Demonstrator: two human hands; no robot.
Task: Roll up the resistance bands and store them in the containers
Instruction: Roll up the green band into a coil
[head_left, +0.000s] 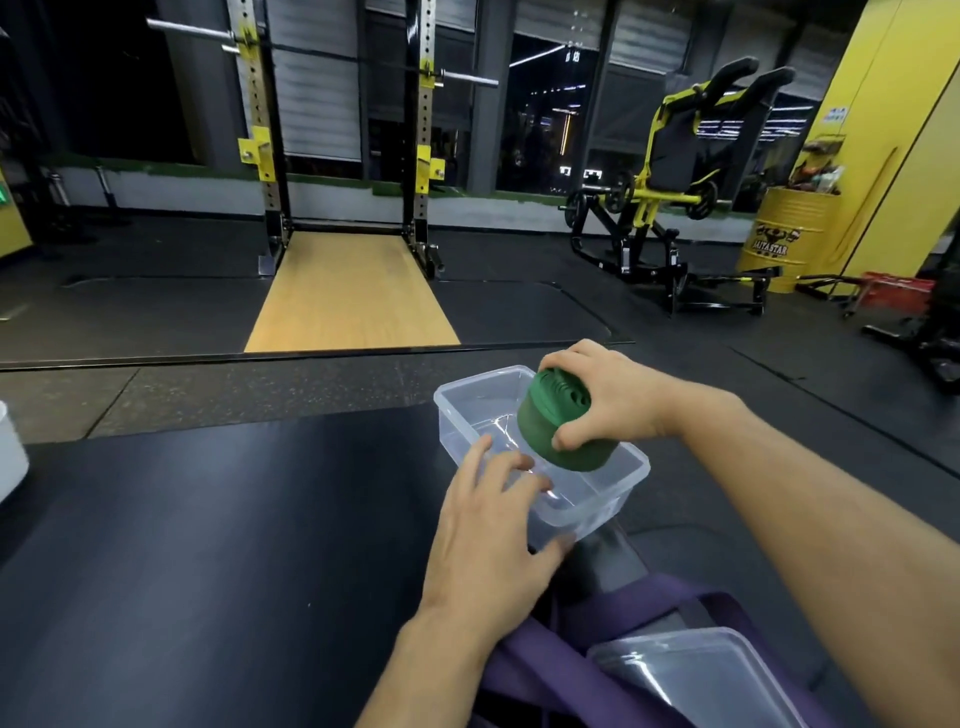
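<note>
We see a dark mat (208, 519) filling the frame from 6 to 9 o'clock; a squat rack (260, 156) stands far off at 11 o'clock, its top cut off. Just past centre toward 5 o'clock sits a clear container (587, 514) at the mat's right edge. A purple band (545, 675) lies loose at 5 o'clock, partly under our left forearm, beside a second clear box (701, 670) cut by the bottom edge; we cannot tell whether that is a tub or a lid. Our left hand (488, 535) lays spread, fairly straight fingers over the container's near rim; our right hand (613, 400) curls its fingers and thumb round the green band roll (545, 421), tilted, with its lower end inside the container's far end. A white object (8, 452) at 9 o'clock is mostly out of frame.
</note>
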